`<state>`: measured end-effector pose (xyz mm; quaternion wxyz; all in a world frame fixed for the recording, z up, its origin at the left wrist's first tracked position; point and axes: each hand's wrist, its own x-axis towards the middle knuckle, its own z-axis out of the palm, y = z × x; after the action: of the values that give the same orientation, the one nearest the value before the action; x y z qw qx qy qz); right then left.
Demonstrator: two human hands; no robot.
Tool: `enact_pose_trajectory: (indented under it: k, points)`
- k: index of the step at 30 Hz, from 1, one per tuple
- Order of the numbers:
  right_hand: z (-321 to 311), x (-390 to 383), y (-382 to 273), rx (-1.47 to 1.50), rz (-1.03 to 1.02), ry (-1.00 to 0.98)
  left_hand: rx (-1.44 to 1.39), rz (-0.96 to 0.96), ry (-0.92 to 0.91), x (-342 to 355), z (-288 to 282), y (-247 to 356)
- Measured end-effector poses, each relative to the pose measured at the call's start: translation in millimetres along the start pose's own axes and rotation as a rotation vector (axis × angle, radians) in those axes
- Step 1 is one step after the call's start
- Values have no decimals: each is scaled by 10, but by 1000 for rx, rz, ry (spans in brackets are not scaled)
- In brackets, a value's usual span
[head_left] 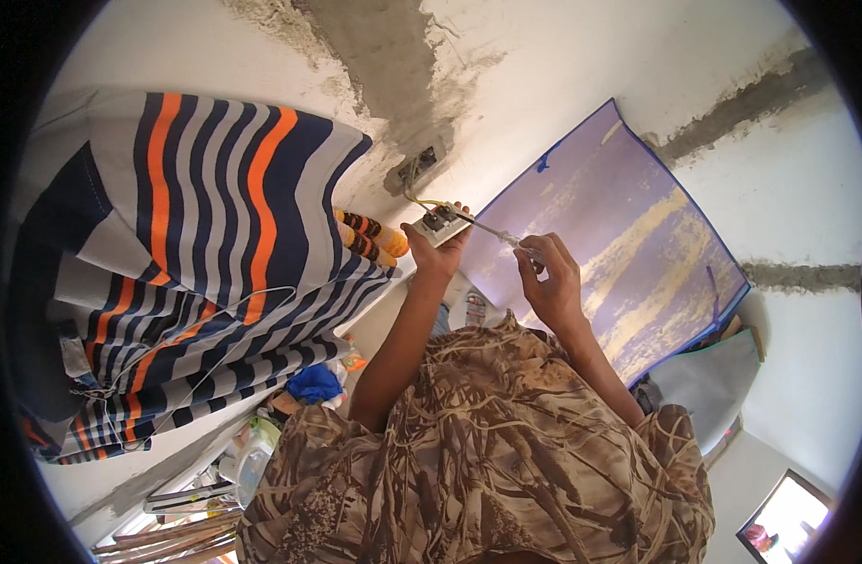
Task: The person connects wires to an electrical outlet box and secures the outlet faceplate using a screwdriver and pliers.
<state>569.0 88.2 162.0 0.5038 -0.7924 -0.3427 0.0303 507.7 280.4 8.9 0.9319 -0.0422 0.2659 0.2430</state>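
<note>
My left hand (434, 259) grips a white electrical wall plate (442, 228) with dark parts on its back, its wired side turned up. Yellowish wires (413, 188) run from the plate to a recessed wall box (423, 164) in a patch of grey cement. A screwdriver (487, 228) with a thin dark shaft and a clear-looking handle is pinched in my right hand (555, 282). Its shaft slants left to the plate's right side, where the tip meets the back; the exact contact point is too small to make out.
Striped cloth (215, 207) covers a large piece at the left, with orange-and-black knitted-looking items (370, 235) at its edge. A worn purple board or sheet (609, 235) leans against the wall at the right. A blue bag (314, 384) lies among clutter low at the left.
</note>
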Motion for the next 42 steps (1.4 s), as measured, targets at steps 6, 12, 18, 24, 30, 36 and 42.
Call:
enact_pose_trajectory:
  k: [6,12,18,24,30,36,42]
  points:
    - [-16,56,18,-82,-108,-53,-5,-8,63,-3,28,-3]
    - [-96,229,-169,-232,-200,-114,-4,26,98,-10,73,-32]
    - [-116,323,-104,-177,-194,-70,-2,36,124,-22,128,-73]
    - [-121,362,-75,-166,-117,-67,-13,53,115,-54,164,-112]
    - [-148,448,-87,-77,-70,-66,-17,47,133,-38,154,-112]
    - [-154,448,-89,-165,-205,-74,-15,37,151,-9,145,-114]
    - [-131,427,-108,-191,-252,-64,-31,30,162,-6,155,-117]
